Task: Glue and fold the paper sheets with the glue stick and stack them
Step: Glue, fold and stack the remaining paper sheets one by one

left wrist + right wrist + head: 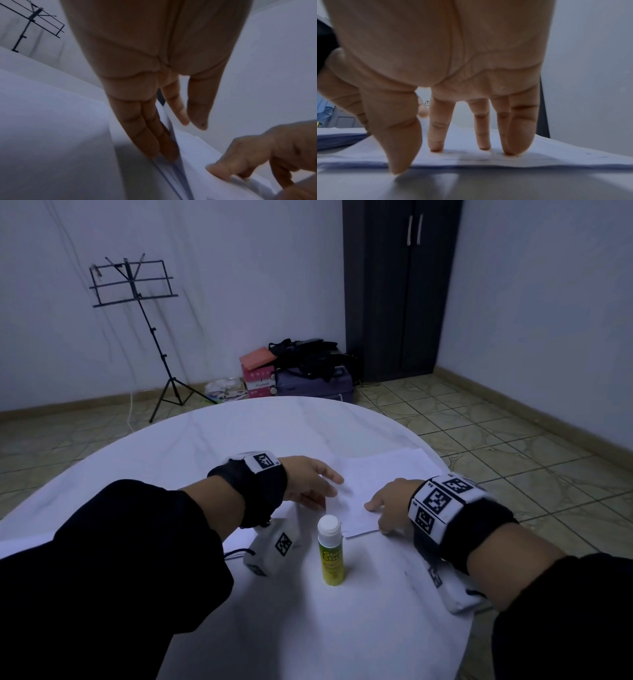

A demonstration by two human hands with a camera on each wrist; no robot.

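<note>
Folded paper is lain on the white tabletop, on top of what seems to be more sheets. It is pressed flat by the right hand, fingers spread and straight, fingertips down on the top sheet, nothing gripped. The left hand is laid at the paper's left edge with fingers extended and relaxed, tips against the layered edges; whether an edge is lifted cannot be told, the wrist view is blurred. The glue stick is stood upright, capped, just in front of the paper, between the two forearms, untouched. Step judged: crease being flattened or the stack squared. Risks: the sheet could be skewed if the two hands push unevenly, so edges misalign before glue sets; the glue stick could be knocked over by a forearm or wrist band on withdrawal, since it is stood close; wet glue could be smeared onto sheets below if pressed off-line.
</note>
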